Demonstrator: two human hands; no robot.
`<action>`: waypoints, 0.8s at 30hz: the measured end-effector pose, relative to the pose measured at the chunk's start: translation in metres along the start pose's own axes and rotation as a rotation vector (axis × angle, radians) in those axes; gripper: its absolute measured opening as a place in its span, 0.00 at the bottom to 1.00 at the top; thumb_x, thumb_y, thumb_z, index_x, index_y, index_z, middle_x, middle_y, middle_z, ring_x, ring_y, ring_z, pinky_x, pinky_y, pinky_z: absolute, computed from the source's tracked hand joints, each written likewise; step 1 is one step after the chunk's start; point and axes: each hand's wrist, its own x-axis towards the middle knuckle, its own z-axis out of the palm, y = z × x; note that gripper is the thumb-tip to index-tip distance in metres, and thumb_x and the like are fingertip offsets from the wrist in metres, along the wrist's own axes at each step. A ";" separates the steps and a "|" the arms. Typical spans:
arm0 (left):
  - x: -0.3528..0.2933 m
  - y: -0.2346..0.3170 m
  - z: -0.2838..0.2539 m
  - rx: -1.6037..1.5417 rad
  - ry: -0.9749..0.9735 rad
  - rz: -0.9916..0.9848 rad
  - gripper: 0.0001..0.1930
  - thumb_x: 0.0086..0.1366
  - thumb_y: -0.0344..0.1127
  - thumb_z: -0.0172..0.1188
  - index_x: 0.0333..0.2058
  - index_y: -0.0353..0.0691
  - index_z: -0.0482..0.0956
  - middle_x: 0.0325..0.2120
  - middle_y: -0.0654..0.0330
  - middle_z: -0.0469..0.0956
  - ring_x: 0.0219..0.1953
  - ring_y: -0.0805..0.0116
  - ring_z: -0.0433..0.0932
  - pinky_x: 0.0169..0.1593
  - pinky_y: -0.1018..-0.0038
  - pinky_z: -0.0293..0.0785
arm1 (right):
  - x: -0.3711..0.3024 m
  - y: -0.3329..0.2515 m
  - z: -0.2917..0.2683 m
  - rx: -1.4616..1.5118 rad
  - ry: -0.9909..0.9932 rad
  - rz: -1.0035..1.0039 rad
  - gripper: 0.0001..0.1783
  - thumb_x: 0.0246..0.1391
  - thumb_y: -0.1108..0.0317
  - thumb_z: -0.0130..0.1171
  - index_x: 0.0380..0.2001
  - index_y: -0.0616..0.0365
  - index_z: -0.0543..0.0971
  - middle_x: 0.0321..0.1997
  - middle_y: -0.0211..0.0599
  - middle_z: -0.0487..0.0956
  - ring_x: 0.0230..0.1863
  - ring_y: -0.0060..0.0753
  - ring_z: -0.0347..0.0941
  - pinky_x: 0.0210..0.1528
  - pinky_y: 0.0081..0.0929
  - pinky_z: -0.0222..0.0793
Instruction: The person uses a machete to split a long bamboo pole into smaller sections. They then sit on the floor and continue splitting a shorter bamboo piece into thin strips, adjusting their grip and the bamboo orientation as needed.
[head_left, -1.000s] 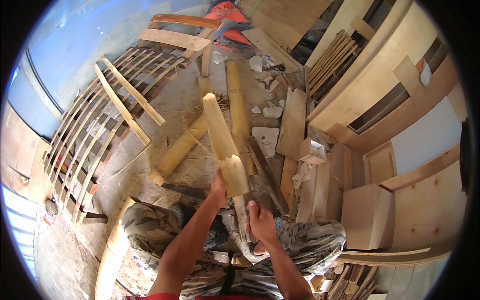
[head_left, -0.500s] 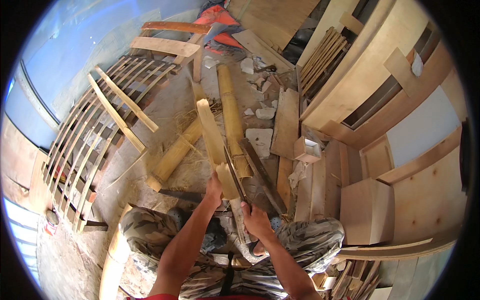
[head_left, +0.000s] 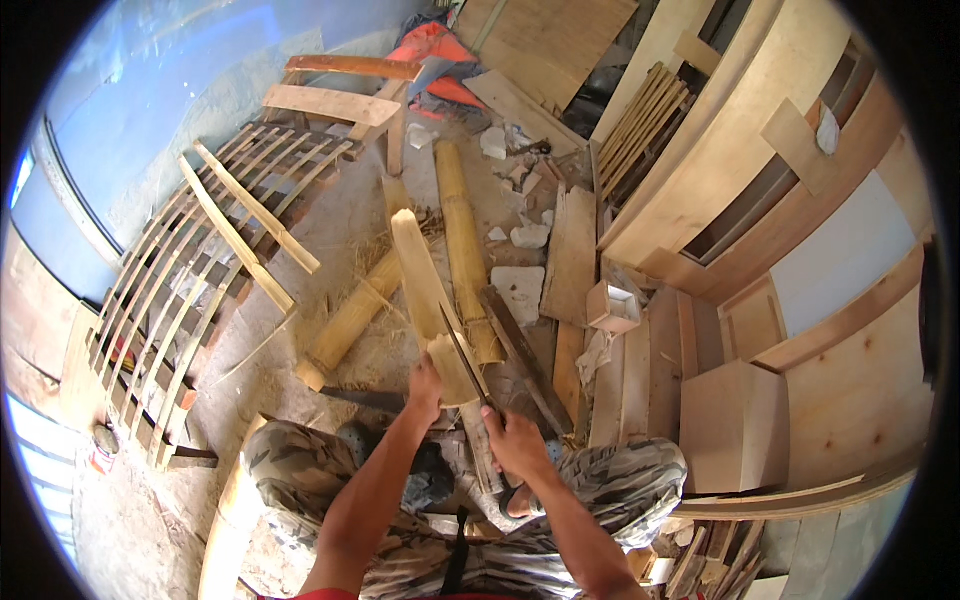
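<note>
Along the right stands a large frame of pale, flat plywood boards (head_left: 740,150), and on the left a low rack of long, thin wooden slats (head_left: 200,275); neither has moved over the last second. Far in the middle, a yellow, round bamboo pole (head_left: 460,220) lies on the floor. Near and just left of it is the piece in hand, a pale yellow, trough-shaped split length of bamboo (head_left: 420,270) with a ragged ridge across its hollow. The left hand's (head_left: 425,388) grip is wrapped around its left edge at the near end; the right hand's (head_left: 515,440) grip is closed around the handle of a knife with a dark, narrow metal blade (head_left: 464,355). The change is in that blade: half a second ago it lay along the right edge, and now it slants across the hollow, bringing the tool over the ridge; whether it touches I cannot tell. Far smaller, a red-and-white can (head_left: 104,437) sits near left, its print too small to read.
</note>
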 end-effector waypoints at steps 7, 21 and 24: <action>-0.008 0.008 0.011 0.073 0.021 0.009 0.31 0.74 0.54 0.40 0.53 0.28 0.75 0.42 0.42 0.79 0.40 0.50 0.79 0.40 0.57 0.73 | 0.003 0.022 0.027 -0.009 0.394 -0.369 0.29 0.69 0.45 0.42 0.41 0.64 0.75 0.27 0.56 0.80 0.30 0.66 0.78 0.37 0.50 0.76; 0.013 -0.027 -0.005 0.392 0.076 0.377 0.29 0.75 0.51 0.39 0.48 0.28 0.78 0.39 0.35 0.80 0.43 0.37 0.79 0.44 0.54 0.73 | 0.015 0.037 0.021 -0.024 0.017 -0.028 0.30 0.68 0.44 0.44 0.38 0.65 0.75 0.20 0.46 0.80 0.25 0.47 0.82 0.34 0.42 0.76; 0.003 -0.021 0.000 0.574 0.202 0.293 0.28 0.75 0.49 0.40 0.46 0.26 0.79 0.37 0.34 0.80 0.43 0.35 0.79 0.43 0.53 0.73 | 0.007 0.044 0.018 0.051 0.116 -0.067 0.26 0.69 0.46 0.48 0.36 0.63 0.74 0.16 0.36 0.74 0.15 0.28 0.74 0.22 0.32 0.69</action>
